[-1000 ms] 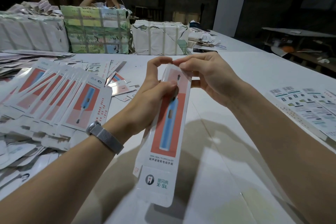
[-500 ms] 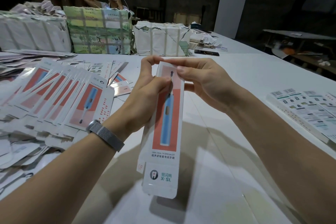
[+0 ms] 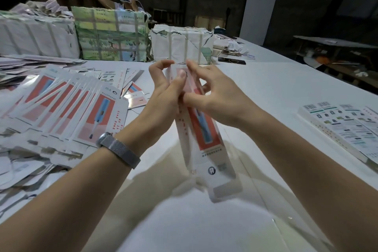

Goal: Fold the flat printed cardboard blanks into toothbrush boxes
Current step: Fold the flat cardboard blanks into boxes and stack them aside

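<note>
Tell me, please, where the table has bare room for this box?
Bare table lies between the hands and the leaflet stack on the right. The left is crowded with fanned blanks; wrapped bundles line the far edge.

both forearms raised; left hand and right hand close together, fingers curled, pinching.

Two hands, left and right, one toothbrush box, three wrapped bundles, one wristwatch.

Bare forearms, no sleeves; a silver mesh-band watch circles the left wrist.
</note>
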Demonstrator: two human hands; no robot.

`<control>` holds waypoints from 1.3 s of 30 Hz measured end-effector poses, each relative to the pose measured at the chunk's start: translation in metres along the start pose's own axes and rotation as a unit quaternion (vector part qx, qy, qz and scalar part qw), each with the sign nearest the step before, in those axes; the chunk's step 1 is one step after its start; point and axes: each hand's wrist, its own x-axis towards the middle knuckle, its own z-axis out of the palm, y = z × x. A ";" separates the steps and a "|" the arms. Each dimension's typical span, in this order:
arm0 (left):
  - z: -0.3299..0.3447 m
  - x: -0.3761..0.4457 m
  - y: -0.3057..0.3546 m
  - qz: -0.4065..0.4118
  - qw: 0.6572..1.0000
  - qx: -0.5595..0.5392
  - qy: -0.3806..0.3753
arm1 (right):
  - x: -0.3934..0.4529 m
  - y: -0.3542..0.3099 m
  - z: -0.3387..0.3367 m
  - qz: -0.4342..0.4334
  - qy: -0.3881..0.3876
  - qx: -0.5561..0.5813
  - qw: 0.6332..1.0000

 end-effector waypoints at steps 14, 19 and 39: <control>-0.011 0.005 -0.004 -0.030 0.975 0.220 0.034 | -0.001 0.127 -0.074 0.333 -0.003 -0.309 0.891; -0.024 0.007 -0.006 -0.074 0.957 0.280 0.034 | -0.015 0.172 -0.115 0.403 0.097 -0.343 0.843; -0.086 -0.018 0.012 -0.252 0.539 0.803 -0.032 | 0.002 -0.003 0.019 -0.029 -0.044 -0.155 0.986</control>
